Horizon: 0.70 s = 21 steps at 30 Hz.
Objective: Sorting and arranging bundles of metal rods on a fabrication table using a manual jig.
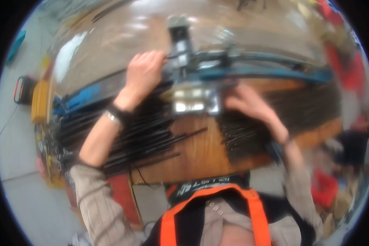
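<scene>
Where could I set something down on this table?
Between the black rods at left and the dark bundle at right, and along the bundle's near edge, the table shows bare wood. It's crowded around the metal device, near the left hand and right hand.

At the upper centre-left of the frame, the left hand [144, 70] is gripping a dark lever [173, 55] on a metal machine [180, 39] at upper centre. Right of centre, the right hand [252, 102] is blurring beside a silvery block [192, 100]; blur is hiding whether they are touching. A blue rail [283, 74] is running toward the right. Dark rods [123, 133] are lying left of centre, and a wooden tabletop [197, 149] is showing at centre. Orange straps [256, 211] are crossing the bottom.
</scene>
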Available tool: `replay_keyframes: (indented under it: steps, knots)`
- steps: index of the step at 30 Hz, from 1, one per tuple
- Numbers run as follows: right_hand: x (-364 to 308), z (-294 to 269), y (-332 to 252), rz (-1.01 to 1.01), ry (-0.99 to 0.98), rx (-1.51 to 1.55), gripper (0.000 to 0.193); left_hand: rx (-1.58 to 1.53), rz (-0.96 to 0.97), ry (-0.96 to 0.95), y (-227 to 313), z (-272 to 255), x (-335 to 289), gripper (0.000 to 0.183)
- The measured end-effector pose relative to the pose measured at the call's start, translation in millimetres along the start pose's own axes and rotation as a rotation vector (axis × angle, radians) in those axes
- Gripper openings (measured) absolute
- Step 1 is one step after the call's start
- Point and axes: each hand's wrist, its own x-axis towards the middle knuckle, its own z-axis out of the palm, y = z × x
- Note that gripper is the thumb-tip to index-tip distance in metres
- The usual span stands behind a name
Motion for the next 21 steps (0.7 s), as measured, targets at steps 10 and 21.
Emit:
replay_keyframes:
  steps: [10, 21]
  knots:
    - [-31, 9, -8, -0.168, -0.085, -0.153, 0.03, 0.035, 0.244, 0.113, -14, -13, 1, 0.013]
    - [-19, 6, -11, 0.113, 0.023, 0.145, 0.008, -0.103, -0.222, -0.178, 7, -66, -90, 0.018]
